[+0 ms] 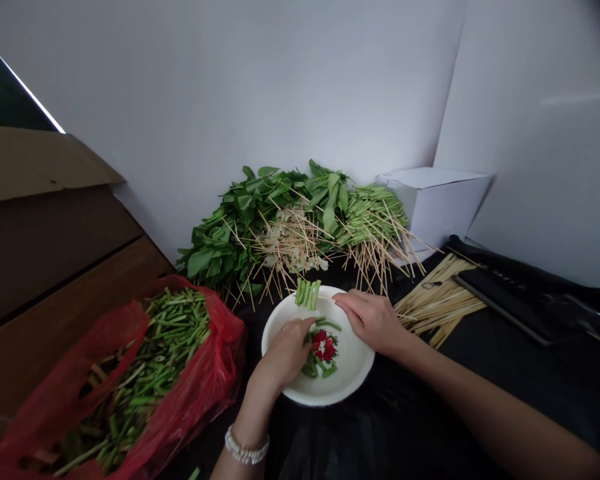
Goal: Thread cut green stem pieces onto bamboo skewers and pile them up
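Observation:
My right hand [373, 321] pinches the end of a thin wooden skewer above the right rim of a white bowl [353, 380]. Several short cut green stems [307, 294] sit side by side on this skewer, over the far rim. Inside the bowl, my left hand [291, 350] has its fingers bent together at some loose cut stems [326, 369]; a green stem piece [329, 324] shows at its fingertips. Part of these fingers is hidden behind the hand. A red flower print with green leaves [325, 345] marks the bowl's bottom.
Left of the bowl, a red plastic bag [225, 333] holds many cut stems. Behind lie leafy green skewers [210, 250], pale skewered pieces [293, 233] and stem skewers [373, 213]. Bare skewers [440, 300] lie at right near a white box [445, 207]. A cardboard box [45, 220] stands at left.

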The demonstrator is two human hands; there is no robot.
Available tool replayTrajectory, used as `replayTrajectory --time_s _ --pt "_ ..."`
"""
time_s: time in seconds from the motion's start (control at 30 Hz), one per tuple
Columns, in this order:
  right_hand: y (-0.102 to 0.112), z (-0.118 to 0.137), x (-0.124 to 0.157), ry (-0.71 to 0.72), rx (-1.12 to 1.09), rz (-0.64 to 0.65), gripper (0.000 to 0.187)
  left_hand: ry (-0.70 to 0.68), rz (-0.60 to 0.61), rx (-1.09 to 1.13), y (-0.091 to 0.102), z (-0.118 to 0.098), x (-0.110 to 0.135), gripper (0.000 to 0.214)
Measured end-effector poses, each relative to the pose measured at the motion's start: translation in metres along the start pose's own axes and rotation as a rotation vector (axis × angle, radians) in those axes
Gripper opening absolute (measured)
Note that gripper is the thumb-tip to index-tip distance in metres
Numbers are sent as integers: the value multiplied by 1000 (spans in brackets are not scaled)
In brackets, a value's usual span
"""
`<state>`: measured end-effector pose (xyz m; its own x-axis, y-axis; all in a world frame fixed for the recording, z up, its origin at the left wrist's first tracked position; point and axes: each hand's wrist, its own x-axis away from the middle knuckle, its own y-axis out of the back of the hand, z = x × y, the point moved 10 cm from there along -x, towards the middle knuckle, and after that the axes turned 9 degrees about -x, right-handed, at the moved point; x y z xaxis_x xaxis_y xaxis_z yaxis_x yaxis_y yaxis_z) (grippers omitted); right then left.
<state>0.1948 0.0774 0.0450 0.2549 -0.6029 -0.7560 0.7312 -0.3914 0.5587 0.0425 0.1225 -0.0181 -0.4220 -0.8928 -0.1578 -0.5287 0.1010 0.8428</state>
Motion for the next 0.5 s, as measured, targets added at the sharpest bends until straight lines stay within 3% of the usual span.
replayTrajectory --time_s 0.2,0.37,0.5 --pt "0 1 0 -5 13 8 25 -113 127 203 -2 -23 3 33" --pt "0 1 -1 -11 -1 11 26 6 -44 355 21 -12 -4 20" --pt "2 1 0 -8 -6 3 26 140 -149 598 33 3 -6 8"
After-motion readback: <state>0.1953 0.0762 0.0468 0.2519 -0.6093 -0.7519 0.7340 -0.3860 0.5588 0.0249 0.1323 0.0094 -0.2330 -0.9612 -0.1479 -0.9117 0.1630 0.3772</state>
